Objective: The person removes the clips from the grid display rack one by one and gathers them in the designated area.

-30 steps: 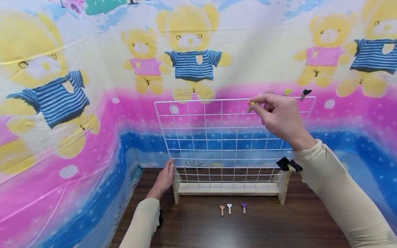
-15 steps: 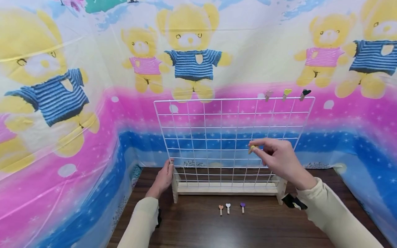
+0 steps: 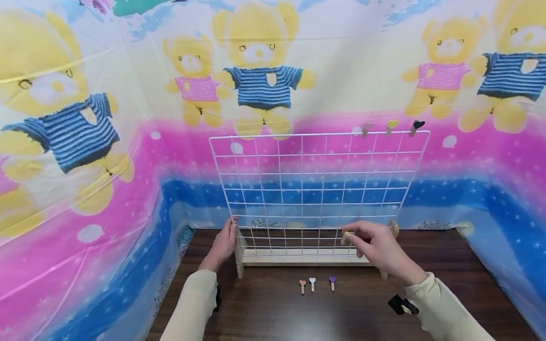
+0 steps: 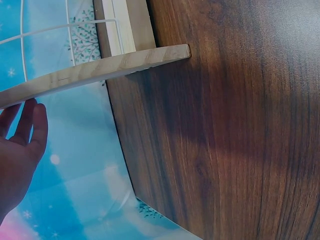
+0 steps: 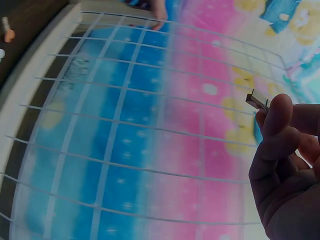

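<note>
A white wire grid [image 3: 315, 189] stands upright in a wooden base [image 3: 307, 258] on a dark wooden table [image 3: 362, 312]. My left hand [image 3: 232, 228] rests with straight fingers against the grid's lower left corner; in the left wrist view its fingertips [image 4: 27, 117] touch the wooden foot [image 4: 100, 70]. My right hand [image 3: 354, 237] pinches a small yellow clip [image 3: 347, 234] in front of the grid's bottom rows, and the clip's end [image 5: 257, 101] sticks out past the thumb. Three heart clips [image 3: 390, 126] sit on the top rail at the right.
Three more heart clips [image 3: 312, 283] lie on the table just in front of the base. A teddy-bear plastic sheet [image 3: 106, 142] hangs closely around the back and both sides. Bare table lies nearer to me.
My right hand has come down from the grid's top rail to its bottom rows, still pinching the yellow clip. The left hand has stayed at the lower left corner.
</note>
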{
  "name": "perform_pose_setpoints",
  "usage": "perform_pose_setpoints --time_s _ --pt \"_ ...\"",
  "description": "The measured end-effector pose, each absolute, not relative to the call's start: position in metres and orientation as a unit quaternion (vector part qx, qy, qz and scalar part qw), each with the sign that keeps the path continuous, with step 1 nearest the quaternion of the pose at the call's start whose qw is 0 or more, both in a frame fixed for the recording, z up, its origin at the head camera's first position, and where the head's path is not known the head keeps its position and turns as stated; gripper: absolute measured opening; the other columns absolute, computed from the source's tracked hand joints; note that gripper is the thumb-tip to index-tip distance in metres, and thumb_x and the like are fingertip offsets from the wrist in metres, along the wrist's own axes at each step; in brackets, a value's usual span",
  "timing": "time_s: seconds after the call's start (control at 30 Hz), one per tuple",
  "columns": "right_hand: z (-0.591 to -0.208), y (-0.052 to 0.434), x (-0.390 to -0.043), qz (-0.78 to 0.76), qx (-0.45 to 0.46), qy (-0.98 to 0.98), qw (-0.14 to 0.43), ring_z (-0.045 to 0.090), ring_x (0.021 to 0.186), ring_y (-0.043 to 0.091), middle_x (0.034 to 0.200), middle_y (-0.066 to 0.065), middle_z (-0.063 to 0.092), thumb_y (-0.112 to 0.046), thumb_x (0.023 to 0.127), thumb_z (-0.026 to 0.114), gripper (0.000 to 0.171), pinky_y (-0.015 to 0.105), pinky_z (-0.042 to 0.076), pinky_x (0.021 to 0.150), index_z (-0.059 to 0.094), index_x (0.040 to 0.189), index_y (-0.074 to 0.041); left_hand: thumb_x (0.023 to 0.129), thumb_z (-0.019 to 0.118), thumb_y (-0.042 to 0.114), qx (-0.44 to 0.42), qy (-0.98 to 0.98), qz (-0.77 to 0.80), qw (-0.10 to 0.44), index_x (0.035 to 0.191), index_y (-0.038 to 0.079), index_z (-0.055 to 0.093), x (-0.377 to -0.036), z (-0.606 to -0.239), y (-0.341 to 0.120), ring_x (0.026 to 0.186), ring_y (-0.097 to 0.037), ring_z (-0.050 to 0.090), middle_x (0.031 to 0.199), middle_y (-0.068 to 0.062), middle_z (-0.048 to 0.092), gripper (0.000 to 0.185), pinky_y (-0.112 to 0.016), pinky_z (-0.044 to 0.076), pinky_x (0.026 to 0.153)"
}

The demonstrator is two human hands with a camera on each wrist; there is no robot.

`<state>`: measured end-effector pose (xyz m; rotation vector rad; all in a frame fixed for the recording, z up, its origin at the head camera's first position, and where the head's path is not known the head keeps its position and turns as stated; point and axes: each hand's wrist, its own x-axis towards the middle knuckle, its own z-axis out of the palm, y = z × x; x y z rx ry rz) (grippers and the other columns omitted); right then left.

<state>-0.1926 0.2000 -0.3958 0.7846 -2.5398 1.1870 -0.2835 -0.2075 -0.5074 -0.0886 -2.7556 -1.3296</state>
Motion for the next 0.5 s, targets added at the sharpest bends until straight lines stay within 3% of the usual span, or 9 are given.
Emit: perform_pose_setpoints --time_s 0.1,0.17,0.33,0.5 --pt "-0.41 0.202 -0.194 0.411 0.239 -0.876 0.08 0.048 0.048 0.011 0.058 -0.007 0.051 -0.023 0.095 0.059 0.02 0.026 0.035 0.041 0.066 0.113 -0.017 0.105 0.021 0.037 -0.022 -0.902 -0.429 0.039 0.146 0.017 0.03 -0.285 -0.508 -0.207 0.084 -0.029 0.052 0.1 -0.018 0.053 0.046 -0.044 0.041 0.073" --pt "-0.42 0.204 -0.196 0.416 0.218 -0.881 0.062 0.047 0.048 0.012 0.057 -0.005 0.051 -0.025 0.094 0.061 0.02 0.027 0.035 0.041 0.066 0.111 -0.017 0.106 0.021 0.036 -0.021 -0.903 -0.428 0.036 0.146 0.018 0.03 -0.286 -0.508 -0.207 0.085 -0.031 0.052 0.103 -0.019 0.053 0.045 -0.045 0.04 0.074" --pt "-0.448 0.209 -0.201 0.422 0.181 -0.887 0.037 0.048 0.047 0.013 0.054 -0.003 0.051 -0.021 0.093 0.063 0.018 0.027 0.034 0.04 0.067 0.109 -0.015 0.105 0.02 0.037 -0.019 -0.899 -0.437 0.023 0.146 0.022 0.028 -0.285 -0.506 -0.208 0.056 -0.024 0.038 0.075 -0.011 0.041 0.044 -0.038 0.036 0.06" --pt "-0.476 0.212 -0.205 0.427 0.162 -0.889 0.015 0.048 0.046 0.012 0.054 -0.003 0.052 -0.017 0.092 0.065 0.019 0.026 0.034 0.04 0.067 0.11 -0.012 0.105 0.019 0.038 -0.024 -0.901 -0.432 0.027 0.146 0.022 0.027 -0.283 -0.504 -0.207 0.056 -0.02 0.036 0.071 -0.007 0.038 0.045 -0.039 0.037 0.065"
